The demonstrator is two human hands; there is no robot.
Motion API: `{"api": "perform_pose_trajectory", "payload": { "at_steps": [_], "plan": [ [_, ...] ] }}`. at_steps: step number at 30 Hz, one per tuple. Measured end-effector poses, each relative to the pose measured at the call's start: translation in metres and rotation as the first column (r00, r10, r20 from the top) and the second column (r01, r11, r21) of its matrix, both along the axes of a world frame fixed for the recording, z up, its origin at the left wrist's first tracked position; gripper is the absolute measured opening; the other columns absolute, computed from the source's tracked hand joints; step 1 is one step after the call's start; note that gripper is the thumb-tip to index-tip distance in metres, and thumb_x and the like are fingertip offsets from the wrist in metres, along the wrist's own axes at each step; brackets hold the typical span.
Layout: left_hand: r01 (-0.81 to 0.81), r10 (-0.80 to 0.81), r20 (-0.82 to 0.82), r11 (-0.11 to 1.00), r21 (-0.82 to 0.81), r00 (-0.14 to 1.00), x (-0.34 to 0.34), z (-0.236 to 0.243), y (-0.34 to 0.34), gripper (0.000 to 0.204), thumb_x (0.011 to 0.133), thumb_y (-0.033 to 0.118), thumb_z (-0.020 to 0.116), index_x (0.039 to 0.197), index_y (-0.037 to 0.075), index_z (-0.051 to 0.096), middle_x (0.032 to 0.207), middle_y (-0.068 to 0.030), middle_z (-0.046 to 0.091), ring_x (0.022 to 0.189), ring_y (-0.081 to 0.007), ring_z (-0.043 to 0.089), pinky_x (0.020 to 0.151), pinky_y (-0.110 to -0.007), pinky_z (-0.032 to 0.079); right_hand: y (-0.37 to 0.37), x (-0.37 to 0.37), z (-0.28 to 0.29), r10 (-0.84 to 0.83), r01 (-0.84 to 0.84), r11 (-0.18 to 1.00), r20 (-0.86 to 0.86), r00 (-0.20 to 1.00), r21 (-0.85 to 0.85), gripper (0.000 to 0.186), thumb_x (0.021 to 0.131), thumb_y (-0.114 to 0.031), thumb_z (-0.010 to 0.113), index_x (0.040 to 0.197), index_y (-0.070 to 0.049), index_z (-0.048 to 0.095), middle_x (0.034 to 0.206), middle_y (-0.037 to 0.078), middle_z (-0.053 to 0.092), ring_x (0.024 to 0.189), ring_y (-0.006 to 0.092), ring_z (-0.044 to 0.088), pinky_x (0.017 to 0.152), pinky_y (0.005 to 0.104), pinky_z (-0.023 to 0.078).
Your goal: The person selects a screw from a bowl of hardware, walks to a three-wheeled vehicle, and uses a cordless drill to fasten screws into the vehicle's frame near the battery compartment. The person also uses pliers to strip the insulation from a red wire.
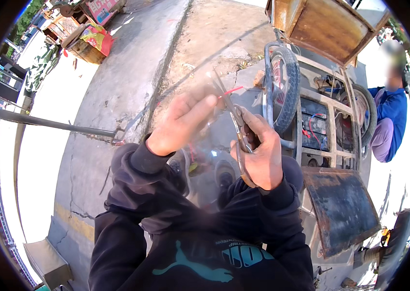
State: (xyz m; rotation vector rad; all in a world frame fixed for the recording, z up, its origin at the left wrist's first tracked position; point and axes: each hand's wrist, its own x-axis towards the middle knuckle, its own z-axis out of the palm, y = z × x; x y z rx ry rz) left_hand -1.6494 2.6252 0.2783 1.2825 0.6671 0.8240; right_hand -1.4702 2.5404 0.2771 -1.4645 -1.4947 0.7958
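Note:
My right hand [263, 153] is wrapped around a pair of metal scissors [239, 127], its blades pointing up and to the left. A short, thin red piece [234, 90], possibly wire, sticks out beside the blades. Close to it on the left is my left hand [185, 116], thumb toward the blades. Motion smears its fingers, so whether they pinch the red piece does not show. Both hands are above my knees and shoes [224, 173].
To the right, a rusty cart frame [333, 109] with wheels, including a near tire [287, 92], holds dark batteries [313, 123] with red wires. A person in blue [393, 116] crouches beyond it. A dark metal panel [343, 206] lies nearer; a pole [50, 122] extends from the left.

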Motion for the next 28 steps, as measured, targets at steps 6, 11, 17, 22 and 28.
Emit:
{"api": "perform_pose_trajectory", "payload": {
  "at_steps": [6, 11, 17, 22, 28],
  "plan": [
    [-0.055, 0.079, -0.134, 0.984, 0.171, 0.988, -0.007, 0.007, -0.013, 0.026, 0.101, 0.023, 0.049, 0.106, 0.001, 0.061, 0.079, 0.0035, 0.053, 0.068, -0.0041, 0.045, 0.060, -0.021, 0.037, -0.007, -0.003, 0.001, -0.028, 0.009, 0.992, 0.145, 0.989, 0.128, 0.063, 0.066, 0.003, 0.066, 0.128, -0.006, 0.060, 0.080, 0.003, 0.046, 0.068, 0.0128, 0.041, 0.062, 0.0252, 0.039],
    [0.000, -0.001, 0.101, 1.000, 0.012, 0.995, -0.009, 0.006, -0.012, 0.025, 0.100, 0.025, 0.054, 0.103, 0.001, 0.063, 0.073, 0.0049, 0.051, 0.064, -0.0028, 0.043, 0.057, -0.021, 0.034, -0.018, -0.006, 0.009, 0.075, -0.139, 0.980, -0.392, 0.917, -0.139, 0.063, 0.075, 0.004, 0.067, 0.135, 0.000, 0.052, 0.091, 0.004, 0.057, 0.082, 0.0137, 0.056, 0.073, 0.0288, 0.048],
    [-0.001, 0.036, 0.332, 0.995, -0.103, 0.942, -0.010, -0.008, -0.023, 0.022, 0.101, 0.020, 0.050, 0.099, -0.001, 0.054, 0.059, 0.0067, 0.031, 0.046, -0.0045, 0.022, 0.044, -0.023, 0.020, 0.005, 0.034, 0.014, 0.013, 0.025, 1.000, -0.978, 0.210, 0.018, 0.062, 0.075, 0.003, 0.052, 0.137, 0.002, 0.044, 0.093, 0.004, 0.052, 0.077, 0.0117, 0.049, 0.065, 0.0249, 0.042],
    [-0.147, 0.195, 0.237, 0.967, -0.206, 0.952, -0.015, -0.019, -0.003, 0.024, 0.104, 0.022, 0.043, 0.110, 0.001, 0.054, 0.067, 0.0055, 0.032, 0.053, -0.0045, 0.026, 0.046, -0.021, 0.023, 0.003, 0.036, 0.015, -0.103, -0.005, 0.988, -0.676, 0.730, -0.156, 0.055, 0.076, -0.001, 0.066, 0.129, 0.002, 0.055, 0.091, -0.001, 0.055, 0.080, 0.0071, 0.051, 0.067, 0.0203, 0.040],
    [-0.091, 0.175, 0.305, 0.958, -0.270, 0.936, -0.014, -0.004, -0.004, 0.036, 0.102, 0.020, 0.041, 0.126, -0.005, 0.049, 0.074, 0.0019, 0.037, 0.059, -0.0061, 0.029, 0.050, -0.019, 0.027, 0.014, 0.022, -0.015, -0.051, -0.076, 0.979, -0.594, 0.803, -0.188, 0.070, 0.084, -0.018, 0.067, 0.144, 0.001, 0.037, 0.106, 0.008, 0.061, 0.101, 0.0188, 0.061, 0.096, 0.0314, 0.046]
  ]
}}
